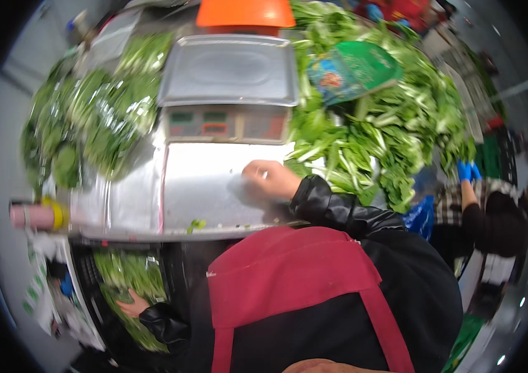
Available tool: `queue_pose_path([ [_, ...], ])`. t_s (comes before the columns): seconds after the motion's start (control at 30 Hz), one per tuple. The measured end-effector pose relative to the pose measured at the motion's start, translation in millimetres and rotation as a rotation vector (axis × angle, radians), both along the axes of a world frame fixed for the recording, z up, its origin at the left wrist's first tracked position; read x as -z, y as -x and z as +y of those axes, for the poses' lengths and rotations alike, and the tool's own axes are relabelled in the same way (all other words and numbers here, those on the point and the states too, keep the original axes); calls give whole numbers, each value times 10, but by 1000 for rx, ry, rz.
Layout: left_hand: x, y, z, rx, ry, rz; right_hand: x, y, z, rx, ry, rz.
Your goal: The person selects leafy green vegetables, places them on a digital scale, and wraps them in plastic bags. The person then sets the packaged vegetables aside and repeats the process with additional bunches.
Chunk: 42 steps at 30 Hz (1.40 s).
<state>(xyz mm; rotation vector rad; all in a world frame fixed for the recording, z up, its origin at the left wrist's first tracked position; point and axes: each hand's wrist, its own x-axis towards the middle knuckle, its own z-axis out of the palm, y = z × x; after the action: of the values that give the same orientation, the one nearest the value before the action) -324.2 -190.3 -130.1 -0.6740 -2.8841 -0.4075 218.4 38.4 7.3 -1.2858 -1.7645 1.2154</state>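
Note:
My left hand (pixel 134 305) is down in a black plastic crate (pixel 89 268) at the lower left, its thumb and fingers around part of a bag of leafy greens (pixel 122 293). More bagged greens (pixel 129 265) fill the crate around it. Blurred by motion, my right hand (pixel 272 179) is curled over the metal tabletop (pixel 208 186), and no object shows in it. Just beyond stands a weighing scale with a steel pan (pixel 229 70). Loose leafy greens (pixel 352 144) lie to the right of that hand.
Bagged greens (pixel 105 116) are heaped left of the scale. An orange container (pixel 245 14) stands behind it. A green printed bag (pixel 357 70) lies on the loose greens. A pink bottle (pixel 35 217) is at the table's left edge. A co-worker's blue-gloved hands (pixel 469 171) are at the right.

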Motion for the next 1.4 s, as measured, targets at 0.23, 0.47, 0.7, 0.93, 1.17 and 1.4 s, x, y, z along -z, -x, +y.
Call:
queue_pose_path([
  [0.23, -1058, -1517, 1928, 799, -539, -335, 307, -1837, 921, 1502, -256, 168],
  [0.47, -2228, -3274, 2564, 1812, -502, -416, -689, -1266, 792, 602, -552, 408],
  [0.7, -2458, -3712, 2746, 2209, -239, -33, -657, -773, 147, -150, 342, 724],
  [0.93, -1289, -3632, 2366, 1945, 483, -177, 115, -2381, 524, 1457, -328, -121],
  [1.17, -1669, -3684, 2756, 1934, 572, -521, 332, -2713, 567, 1300, -49, -6],
  [1.4, -1894, -4453, 2965, 1902, 171, -1340, -136, -1761, -45, 322, 162, 1144],
])
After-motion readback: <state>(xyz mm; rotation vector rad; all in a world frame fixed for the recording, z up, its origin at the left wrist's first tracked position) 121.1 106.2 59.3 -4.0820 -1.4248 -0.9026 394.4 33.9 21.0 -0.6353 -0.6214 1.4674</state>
